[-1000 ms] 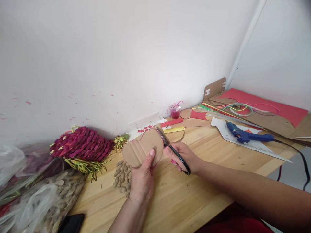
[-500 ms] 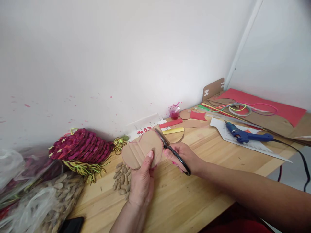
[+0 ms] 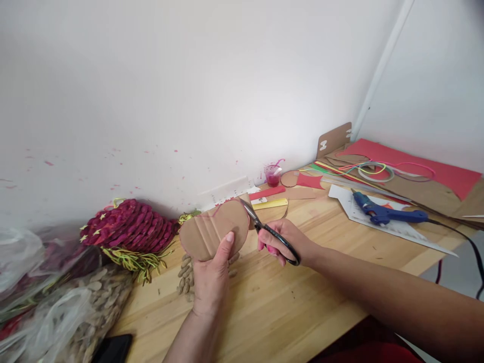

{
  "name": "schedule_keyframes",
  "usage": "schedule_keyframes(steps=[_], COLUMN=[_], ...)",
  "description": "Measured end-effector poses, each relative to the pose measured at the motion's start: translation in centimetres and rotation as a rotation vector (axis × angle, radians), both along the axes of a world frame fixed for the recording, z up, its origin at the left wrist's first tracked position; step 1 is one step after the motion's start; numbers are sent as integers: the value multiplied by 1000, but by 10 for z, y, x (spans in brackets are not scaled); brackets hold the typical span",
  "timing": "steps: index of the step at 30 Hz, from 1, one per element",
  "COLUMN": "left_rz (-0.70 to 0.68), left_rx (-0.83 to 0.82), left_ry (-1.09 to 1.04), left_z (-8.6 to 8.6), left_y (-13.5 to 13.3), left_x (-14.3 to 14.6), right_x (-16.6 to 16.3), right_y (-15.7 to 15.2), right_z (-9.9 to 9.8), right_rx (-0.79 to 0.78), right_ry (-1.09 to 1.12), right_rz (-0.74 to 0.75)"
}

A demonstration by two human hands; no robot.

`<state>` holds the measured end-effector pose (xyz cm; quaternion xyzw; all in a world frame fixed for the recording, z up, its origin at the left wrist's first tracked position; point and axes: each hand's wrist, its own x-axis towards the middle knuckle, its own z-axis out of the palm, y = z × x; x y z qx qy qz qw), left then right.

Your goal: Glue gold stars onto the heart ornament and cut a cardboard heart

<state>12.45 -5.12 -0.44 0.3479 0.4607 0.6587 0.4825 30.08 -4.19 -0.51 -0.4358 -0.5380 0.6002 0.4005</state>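
Left hand [image 3: 212,282] gripping cardboard cutout [image 3: 214,229]; scissors [image 3: 264,229] in right hand [image 3: 283,242], blades at cutout's right edge.

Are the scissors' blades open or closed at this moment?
Open: the scissors blades straddle the cardboard piece edge.

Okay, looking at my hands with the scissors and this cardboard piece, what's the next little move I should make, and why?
Probably close the scissors in your right hand for another short snip. Their blades sit at the right edge of the rounded cardboard cutout, which your left hand holds up by its lower edge, above the table.
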Motion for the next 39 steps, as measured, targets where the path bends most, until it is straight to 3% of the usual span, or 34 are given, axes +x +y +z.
schedule_keyframes(steps=[4,10,18,21,28,39], left_rz=[-16,-130,47,63,-166,-206], left_rx=[-24,-91,0,-7,-114,-117], left_ry=[83,-17,249,249,11,18], left_z=[-1,4,17,21,16,11], left_y=[2,0,-8,-9,1,6], left_x=[-3,0,5,5,-2,-11], right_x=[1,3,5,5,7,10], right_y=[-1,1,6,7,4,3], right_z=[2,2,-3,-3,6,3], right_rx=[43,75,54,79,127,105], right_ry=[-7,-54,22,19,-18,-53], right_rz=[28,13,60,61,82,86])
